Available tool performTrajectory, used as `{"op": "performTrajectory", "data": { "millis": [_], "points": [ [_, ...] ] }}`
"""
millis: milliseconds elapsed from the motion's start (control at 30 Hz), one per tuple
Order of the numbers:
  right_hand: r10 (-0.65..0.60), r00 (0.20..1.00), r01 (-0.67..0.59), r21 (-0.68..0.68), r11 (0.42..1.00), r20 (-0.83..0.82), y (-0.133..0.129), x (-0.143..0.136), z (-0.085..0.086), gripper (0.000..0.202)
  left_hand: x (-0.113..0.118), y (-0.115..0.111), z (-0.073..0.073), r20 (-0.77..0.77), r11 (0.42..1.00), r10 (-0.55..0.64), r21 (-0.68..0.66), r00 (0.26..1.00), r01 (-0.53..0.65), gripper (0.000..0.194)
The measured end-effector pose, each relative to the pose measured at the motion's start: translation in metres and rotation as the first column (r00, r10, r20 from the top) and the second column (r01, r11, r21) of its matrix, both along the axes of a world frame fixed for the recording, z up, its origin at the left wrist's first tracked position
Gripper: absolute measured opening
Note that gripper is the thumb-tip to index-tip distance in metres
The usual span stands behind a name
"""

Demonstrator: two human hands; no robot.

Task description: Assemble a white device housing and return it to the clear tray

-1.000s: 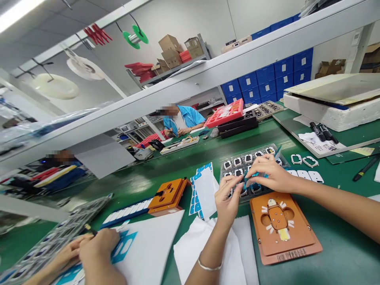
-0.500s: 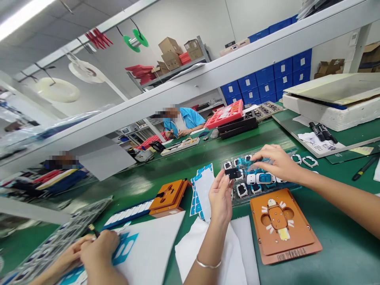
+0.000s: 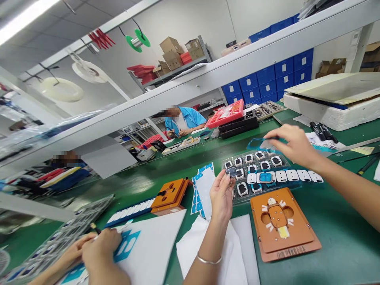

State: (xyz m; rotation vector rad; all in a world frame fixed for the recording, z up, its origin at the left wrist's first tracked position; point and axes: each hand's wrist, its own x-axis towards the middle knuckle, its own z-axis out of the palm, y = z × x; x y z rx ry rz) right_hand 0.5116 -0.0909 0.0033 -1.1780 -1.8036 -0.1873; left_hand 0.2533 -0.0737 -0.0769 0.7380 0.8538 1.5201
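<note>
My left hand (image 3: 221,196), with a bracelet on its wrist, pinches a small dark, glossy rectangular piece (image 3: 231,171) in front of the tray. My right hand (image 3: 293,144) is raised over the far right of the tray, its fingers closed on a blue see-through film (image 3: 259,145). Beneath both hands lies a clear plastic tray (image 3: 237,200) with rows of white frames with black centres. A white frame with a blue middle (image 3: 265,177) sits at the tray's front, and a row of white flat pieces (image 3: 292,175) runs right from it.
Nearest me is an orange fixture (image 3: 283,225) with a shaped recess; white cloth (image 3: 204,245) lies left of it. Blue-and-white sticker sheets (image 3: 203,190) and a second orange fixture (image 3: 169,196) stand further left. A co-worker's hands (image 3: 97,249) work at the lower left.
My right hand has lifted up and right from the tray with the blue film, uncovering white frames and flat pieces. The piece in my left hand has tilted and now looks glossy.
</note>
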Motion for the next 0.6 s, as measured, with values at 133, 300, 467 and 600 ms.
{"op": "performTrajectory", "data": {
  "millis": [133, 300, 467, 600],
  "points": [
    [-0.262, 0.963, 0.258, 0.069, 0.964, 0.054, -0.003, 0.027, 0.015, 0.031, 0.003, -0.002, 0.000, -0.016, 1.000, -0.028, 0.010, 0.999, 0.028, 0.055],
    [-0.362, 0.923, 0.370, -0.041, 0.928, 0.128, 0.008, 0.045, 0.000, 0.030, 0.005, -0.003, 0.001, -0.053, 0.998, -0.049, 0.027, 0.997, 0.050, 0.056],
    [-0.185, 0.971, 0.228, -0.349, 0.909, 0.152, 0.026, 0.039, -0.026, 0.023, 0.004, -0.004, -0.001, -0.136, 0.997, -0.053, 0.053, 0.989, 0.060, 0.051],
    [0.110, 0.994, -0.088, -0.564, 0.821, 0.004, 0.021, 0.004, -0.029, 0.025, 0.006, -0.005, -0.007, -0.226, 0.991, -0.065, 0.096, 0.972, 0.088, 0.044]
  ]
}}
